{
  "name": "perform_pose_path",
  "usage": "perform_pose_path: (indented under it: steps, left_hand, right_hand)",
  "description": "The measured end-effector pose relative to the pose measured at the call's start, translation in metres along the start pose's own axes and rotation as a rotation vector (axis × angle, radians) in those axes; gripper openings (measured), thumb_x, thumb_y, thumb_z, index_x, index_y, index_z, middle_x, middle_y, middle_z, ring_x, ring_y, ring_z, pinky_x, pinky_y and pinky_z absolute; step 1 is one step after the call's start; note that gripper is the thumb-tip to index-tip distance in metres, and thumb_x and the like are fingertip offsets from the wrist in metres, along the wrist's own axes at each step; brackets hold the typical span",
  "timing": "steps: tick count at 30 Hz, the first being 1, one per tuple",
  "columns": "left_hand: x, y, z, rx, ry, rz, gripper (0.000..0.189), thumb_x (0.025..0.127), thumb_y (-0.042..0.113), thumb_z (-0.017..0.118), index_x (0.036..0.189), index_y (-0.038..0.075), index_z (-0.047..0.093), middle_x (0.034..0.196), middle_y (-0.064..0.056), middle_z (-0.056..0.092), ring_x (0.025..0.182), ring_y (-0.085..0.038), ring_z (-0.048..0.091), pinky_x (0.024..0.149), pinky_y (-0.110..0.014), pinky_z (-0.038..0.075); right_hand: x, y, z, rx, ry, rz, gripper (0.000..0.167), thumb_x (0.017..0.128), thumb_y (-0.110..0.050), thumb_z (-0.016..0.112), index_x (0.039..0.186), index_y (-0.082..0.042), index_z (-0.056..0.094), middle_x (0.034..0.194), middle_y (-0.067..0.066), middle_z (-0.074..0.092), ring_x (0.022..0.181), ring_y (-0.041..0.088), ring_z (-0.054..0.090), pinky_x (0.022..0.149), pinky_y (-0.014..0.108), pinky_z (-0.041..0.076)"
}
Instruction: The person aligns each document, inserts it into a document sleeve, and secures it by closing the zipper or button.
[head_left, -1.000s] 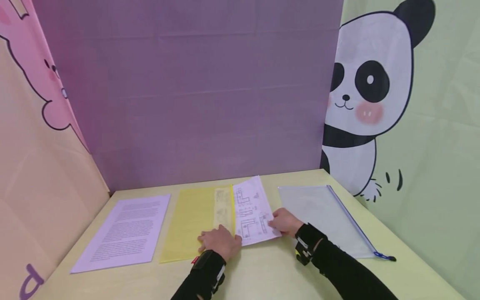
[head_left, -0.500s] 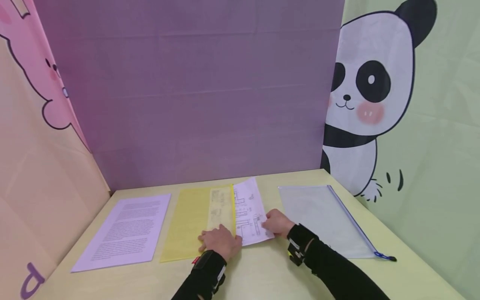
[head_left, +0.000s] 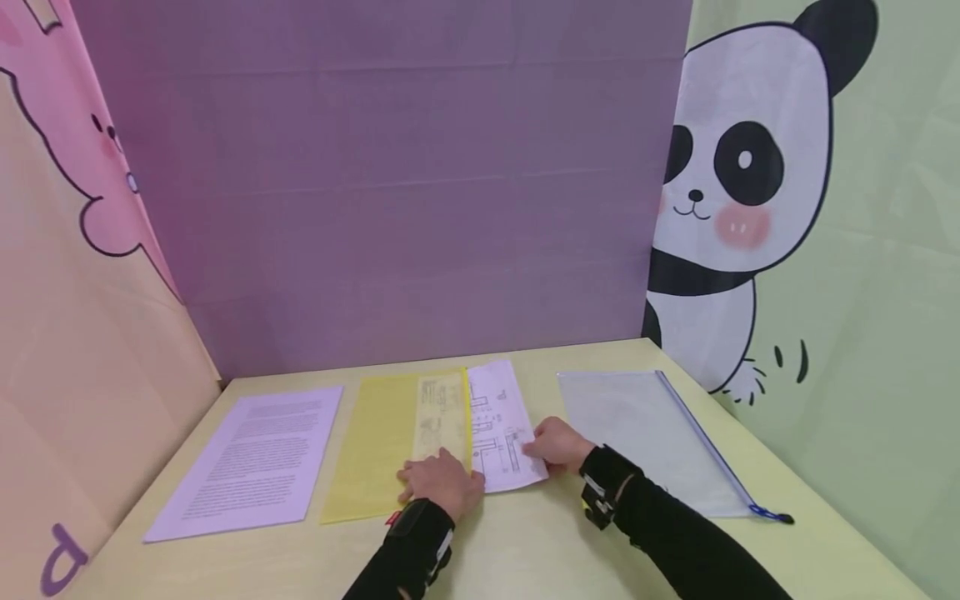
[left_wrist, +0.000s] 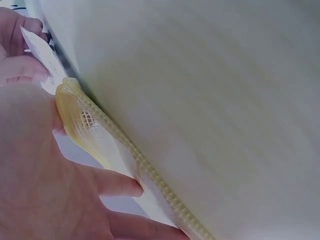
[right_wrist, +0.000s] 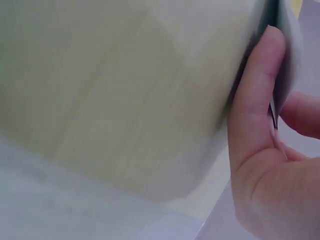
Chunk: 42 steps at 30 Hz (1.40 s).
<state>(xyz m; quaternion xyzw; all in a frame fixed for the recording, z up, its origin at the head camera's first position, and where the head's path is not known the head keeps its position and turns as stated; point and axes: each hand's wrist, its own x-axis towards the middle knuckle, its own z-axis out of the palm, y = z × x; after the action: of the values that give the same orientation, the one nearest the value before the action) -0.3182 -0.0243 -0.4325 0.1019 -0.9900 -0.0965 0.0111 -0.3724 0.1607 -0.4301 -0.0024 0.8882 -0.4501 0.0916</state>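
A yellow zip file pouch [head_left: 378,446] lies flat in the middle of the table. My left hand [head_left: 442,483] rests on its near right corner, fingers spread; in the left wrist view two straight fingers [left_wrist: 120,182] touch the pouch's zip edge [left_wrist: 150,170]. A printed sheet of paper [head_left: 498,425] with line drawings sticks out of the pouch's right side. Its left strip shows through the yellow material. My right hand [head_left: 558,444] pinches the sheet's right edge near the lower corner; in the right wrist view the paper [right_wrist: 290,55] passes between thumb and fingers.
A page of printed text [head_left: 251,458] lies at the table's left. On the right is a clear zip pouch [head_left: 652,442] with a blue zip and pull [head_left: 772,514]. A purple backdrop [head_left: 390,208] rises behind the table, with printed curtains at both sides.
My right hand has moved slightly left with the sheet, so more of it lies inside the yellow pouch. During the last half second little moved. My left hand stays in place.
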Motion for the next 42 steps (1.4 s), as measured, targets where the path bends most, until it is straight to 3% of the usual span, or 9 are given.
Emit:
perform_pose_path:
  steps: [8, 20, 29, 42]
  left_hand:
    - [0.000, 0.001, -0.001, 0.002, 0.003, 0.009, 0.070, 0.090, 0.053, 0.063, 0.135, 0.000, 0.061, 0.128, -0.039, 0.059, 0.118, -0.066, 0.049, 0.079, -0.073, 0.051]
    - [-0.001, 0.001, 0.000, -0.049, 0.011, -0.005, 0.068, 0.089, 0.050, 0.066, 0.133, -0.001, 0.061, 0.126, -0.040, 0.058, 0.119, -0.066, 0.048, 0.080, -0.075, 0.050]
    - [-0.002, 0.002, 0.000, -0.016, 0.022, -0.014, 0.070, 0.089, 0.052, 0.065, 0.136, 0.000, 0.060, 0.129, -0.044, 0.053, 0.120, -0.066, 0.048, 0.080, -0.073, 0.051]
    - [-0.004, 0.004, -0.003, -0.015, 0.034, -0.022, 0.068, 0.087, 0.052, 0.066, 0.134, 0.002, 0.063, 0.127, -0.046, 0.053, 0.116, -0.066, 0.050, 0.079, -0.072, 0.052]
  right_hand:
    - [-0.003, 0.011, -0.008, 0.167, -0.104, 0.049, 0.006, 0.094, 0.004, 0.065, 0.090, 0.006, 0.062, 0.082, 0.016, 0.072, 0.066, 0.024, 0.071, 0.060, 0.035, 0.061]
    - [-0.003, 0.014, -0.004, 0.115, -0.069, -0.002, 0.003, 0.093, 0.007, 0.065, 0.093, 0.009, 0.063, 0.080, 0.013, 0.069, 0.066, 0.024, 0.071, 0.059, 0.035, 0.061]
    - [-0.006, 0.008, -0.002, 0.068, -0.043, -0.046, 0.009, 0.090, 0.009, 0.064, 0.082, 0.006, 0.062, 0.075, 0.010, 0.067, 0.056, 0.016, 0.063, 0.055, 0.032, 0.060]
    - [-0.002, 0.007, 0.004, 0.041, -0.044, -0.069, 0.007, 0.090, 0.009, 0.064, 0.083, 0.007, 0.063, 0.076, 0.010, 0.066, 0.059, 0.018, 0.065, 0.055, 0.031, 0.059]
